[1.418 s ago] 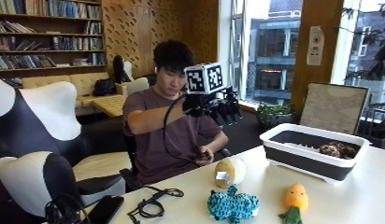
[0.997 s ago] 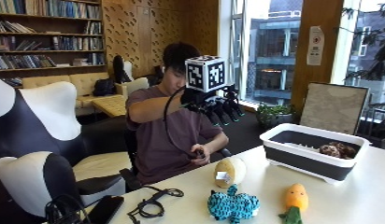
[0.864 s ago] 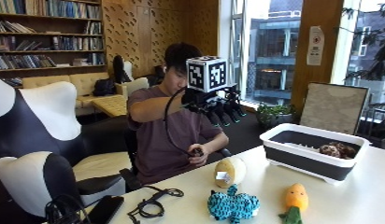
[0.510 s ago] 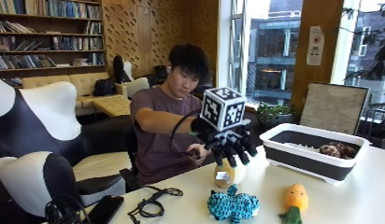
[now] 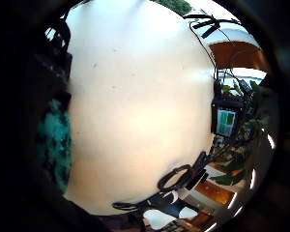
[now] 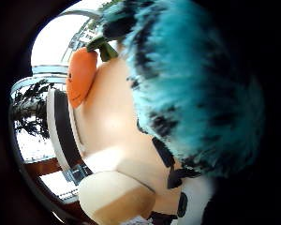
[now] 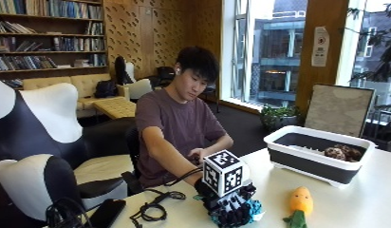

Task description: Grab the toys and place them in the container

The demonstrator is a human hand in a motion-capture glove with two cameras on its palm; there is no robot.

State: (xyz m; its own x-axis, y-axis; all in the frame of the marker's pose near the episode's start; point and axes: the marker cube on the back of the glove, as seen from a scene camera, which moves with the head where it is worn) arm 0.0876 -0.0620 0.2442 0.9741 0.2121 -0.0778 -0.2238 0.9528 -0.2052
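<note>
— Where are your hands?

— My gloved right hand [image 7: 232, 212] is down on the table [image 7: 359, 199], lying over the teal furry toy [image 7: 252, 209]. My fingers [image 7: 237, 217] curve down over its fur; whether they have closed round it I cannot tell. My bare hand is low at the table edge, mostly hidden behind the right one.

— What has changed?

— Half a second ago that hand was in the air above the table, fingers spread, near the pale round toy. A second before that it was raised at shoulder height. Now it has come down onto the teal toy.

— And the toys relative to your palm?

— The teal fur [image 6: 196, 84] fills much of the thumb-side view, so it is close under the palm. The orange carrot toy [image 7: 300, 204] lies just beside it on the table, toward the container [image 7: 309, 164]. The container stands well apart at the far side, with a brown toy [image 7: 342, 152] already inside. A black cable [image 7: 151, 209] lies coiled on the table near my arm.
</note>
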